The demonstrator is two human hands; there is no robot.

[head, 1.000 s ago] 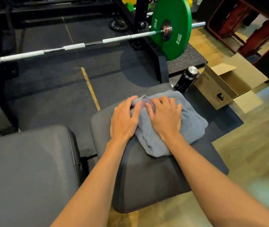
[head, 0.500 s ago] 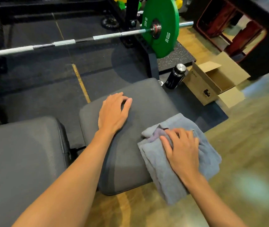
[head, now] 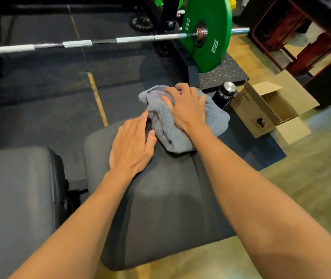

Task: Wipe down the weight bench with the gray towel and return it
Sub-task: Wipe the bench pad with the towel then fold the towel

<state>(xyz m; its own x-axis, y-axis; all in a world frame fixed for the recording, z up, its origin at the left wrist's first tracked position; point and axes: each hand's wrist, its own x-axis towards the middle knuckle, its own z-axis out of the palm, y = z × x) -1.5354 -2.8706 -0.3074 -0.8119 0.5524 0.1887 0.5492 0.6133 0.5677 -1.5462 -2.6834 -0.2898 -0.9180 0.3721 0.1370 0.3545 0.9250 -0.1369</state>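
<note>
a person's right hand point(head: 186, 109) presses a bunched gray towel point(head: 166, 131) onto the far end of a weight bench's seat pad point(head: 170, 208), seen from a head-worn camera. the fingers point(head: 182, 87) are spread and bent down over the cloth, with the thumb dug into its folds, so the hand grips the towel as it bears down. the towel lies crumpled at the pad's far edge, part of it spilling past that edge toward the floor. the left hand point(head: 130, 146) lies palm down on the same pad, on the near left of the towel, its fingers straight and loosely parted and holding nothing; its forefinger tip touches the towel's near fold. both bare forearms reach in over the pad from its near side. to the left of the seat pad, across a narrow gap, sits the bench's second dark pad point(head: 15, 198). beyond the seat pad a barbell point(head: 76, 43) crosses the frame, carrying a green plate point(head: 209, 43) marked 10 kg. off the pad's far right corner stand a dark bottle point(head: 224, 93) with a metal cap and, just beside it, an open cardboard box point(head: 261, 109).
</note>
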